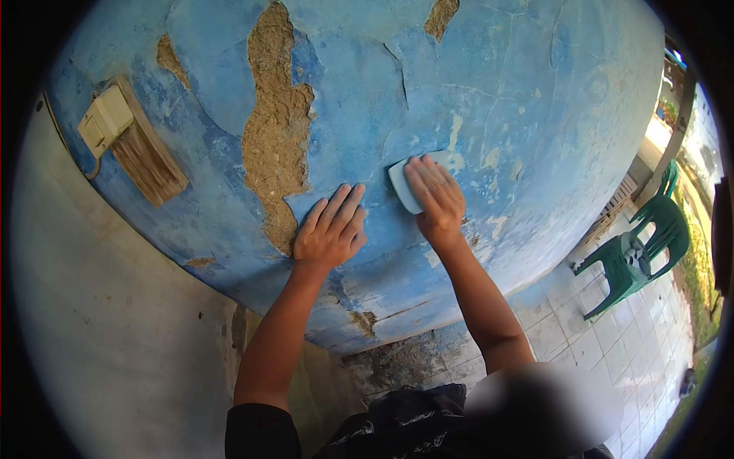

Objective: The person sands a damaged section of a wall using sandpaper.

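My right hand [438, 198] presses a thin, pale blue-white flat pad [405, 185] with a curved edge against the wall; its exact material cannot be told. Palm down, my left hand [332, 226] rests on the painted wall [355, 137], holding nothing, its fingers a little apart. The blue paint is cracked and worn, with pale scuffed spots to the right of the pad. Just left of my left hand, a long patch of bare, crumbly brown plaster [278, 126] shows where the coating has come off.
A cream switch box [105, 121] sits on a wooden board [150, 160] at the left. Flakes and dust [401, 361] lie on the tiled floor [573, 338] by the wall's foot. At the right stands a green plastic chair [616, 269] with a cloth [635, 255] on it.
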The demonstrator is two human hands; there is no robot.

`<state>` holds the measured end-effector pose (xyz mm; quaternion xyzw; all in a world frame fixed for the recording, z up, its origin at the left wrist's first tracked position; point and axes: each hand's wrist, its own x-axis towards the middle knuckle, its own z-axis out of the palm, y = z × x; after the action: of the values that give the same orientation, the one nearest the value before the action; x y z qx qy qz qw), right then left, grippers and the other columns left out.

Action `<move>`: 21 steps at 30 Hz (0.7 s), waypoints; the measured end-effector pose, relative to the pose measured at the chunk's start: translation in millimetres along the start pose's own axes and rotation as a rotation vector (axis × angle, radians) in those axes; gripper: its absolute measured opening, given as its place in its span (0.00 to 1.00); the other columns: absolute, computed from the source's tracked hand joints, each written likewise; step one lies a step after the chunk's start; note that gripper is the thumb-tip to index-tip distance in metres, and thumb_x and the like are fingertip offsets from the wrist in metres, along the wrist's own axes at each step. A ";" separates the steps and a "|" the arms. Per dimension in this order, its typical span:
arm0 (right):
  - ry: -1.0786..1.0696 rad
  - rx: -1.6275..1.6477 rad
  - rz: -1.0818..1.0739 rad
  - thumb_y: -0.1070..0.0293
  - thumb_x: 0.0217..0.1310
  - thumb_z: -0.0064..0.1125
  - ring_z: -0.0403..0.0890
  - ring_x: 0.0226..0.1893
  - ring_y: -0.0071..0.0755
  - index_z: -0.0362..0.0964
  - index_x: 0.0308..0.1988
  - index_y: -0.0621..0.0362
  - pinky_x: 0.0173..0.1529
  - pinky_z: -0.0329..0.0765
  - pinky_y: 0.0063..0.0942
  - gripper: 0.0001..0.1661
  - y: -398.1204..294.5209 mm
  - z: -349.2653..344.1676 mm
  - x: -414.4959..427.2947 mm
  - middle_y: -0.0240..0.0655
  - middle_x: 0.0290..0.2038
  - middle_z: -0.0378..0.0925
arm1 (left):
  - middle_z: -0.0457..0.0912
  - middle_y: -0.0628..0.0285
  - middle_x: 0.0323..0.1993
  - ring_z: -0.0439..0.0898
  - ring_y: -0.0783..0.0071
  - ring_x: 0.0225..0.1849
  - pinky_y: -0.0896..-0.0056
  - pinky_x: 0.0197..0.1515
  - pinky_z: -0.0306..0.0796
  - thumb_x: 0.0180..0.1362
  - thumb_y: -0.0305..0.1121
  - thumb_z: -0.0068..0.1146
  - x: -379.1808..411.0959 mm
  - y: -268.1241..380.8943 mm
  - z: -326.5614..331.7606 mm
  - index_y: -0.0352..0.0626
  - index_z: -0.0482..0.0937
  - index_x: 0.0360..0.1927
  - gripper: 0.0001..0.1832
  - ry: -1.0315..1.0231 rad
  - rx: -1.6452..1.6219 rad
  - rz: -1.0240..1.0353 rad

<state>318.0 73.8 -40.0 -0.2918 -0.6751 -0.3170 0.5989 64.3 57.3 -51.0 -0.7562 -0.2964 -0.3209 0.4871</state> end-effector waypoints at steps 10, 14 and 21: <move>0.036 -0.058 -0.016 0.77 0.62 0.65 0.88 0.64 0.47 0.88 0.57 0.59 0.69 0.82 0.48 0.23 13.0 -6.8 20.0 0.41 0.58 0.90 | 0.79 0.70 0.76 0.76 0.70 0.76 0.59 0.79 0.62 0.66 0.41 0.61 0.1 1.3 1.4 0.57 0.80 0.54 0.15 0.014 -0.016 -0.016; -0.101 0.044 -0.077 0.77 0.59 0.67 0.88 0.64 0.48 0.87 0.56 0.60 0.69 0.82 0.47 0.23 -15.6 2.4 4.0 0.43 0.57 0.90 | 0.78 0.71 0.76 0.75 0.70 0.77 0.59 0.80 0.61 0.66 0.41 0.61 -0.5 1.1 1.9 0.58 0.80 0.54 0.15 -0.014 -0.010 -0.005; 0.057 -0.030 0.080 0.77 0.60 0.67 0.88 0.63 0.49 0.87 0.56 0.61 0.68 0.83 0.48 0.22 -11.4 4.0 16.1 0.42 0.58 0.90 | 0.79 0.71 0.76 0.75 0.70 0.77 0.60 0.79 0.62 0.66 0.42 0.62 2.1 0.9 0.5 0.57 0.81 0.54 0.14 0.008 -0.016 -0.008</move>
<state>304.9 70.0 -25.2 -0.3182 -0.6408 -0.3110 0.6256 66.3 57.8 -50.1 -0.7576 -0.2951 -0.3281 0.4810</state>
